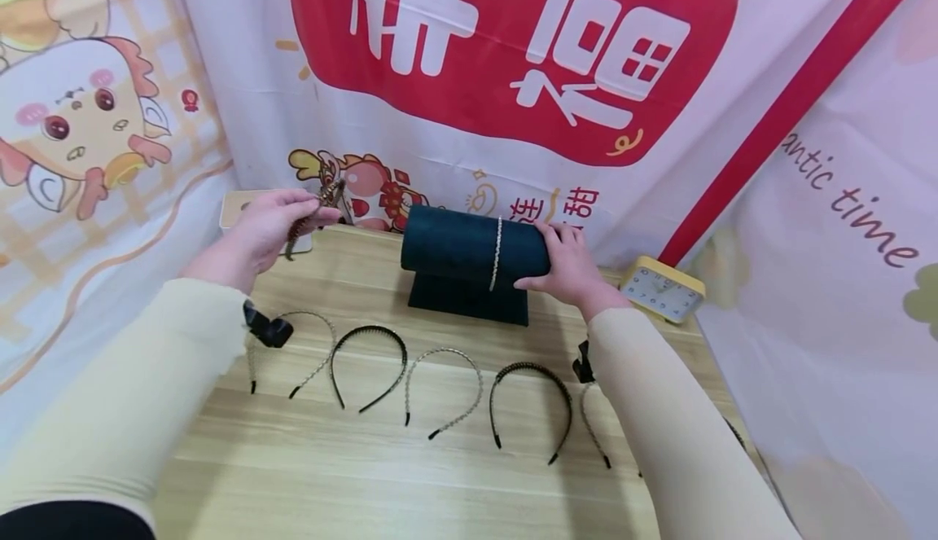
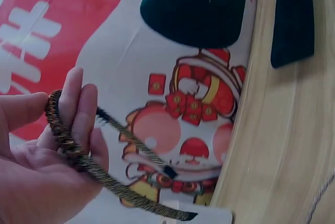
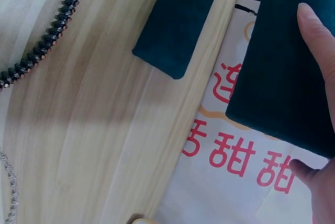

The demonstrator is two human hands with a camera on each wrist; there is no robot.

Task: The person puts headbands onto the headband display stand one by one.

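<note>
My left hand (image 1: 273, 226) pinches a dark brown and gold headband (image 2: 102, 174) between thumb and fingers, with its two ends hanging down. It is held up at the left of a dark green velvet display stand (image 1: 447, 239), apart from it. A thin silver beaded headband (image 1: 497, 255) sits over the stand's roll, right of the middle. My right hand (image 1: 575, 271) holds the roll at its right end, thumb on the front and fingers over the top. In the right wrist view, the thumb lies along the velvet, near the silver headband.
Several headbands lie in a row on the wooden table (image 1: 352, 475), among them a black toothed one (image 1: 370, 332), a silver one (image 1: 479, 393) and a dark beaded one (image 1: 531, 367). A yellow clock (image 1: 663, 289) stands at right. A pale box (image 1: 234, 206) sits behind my left hand.
</note>
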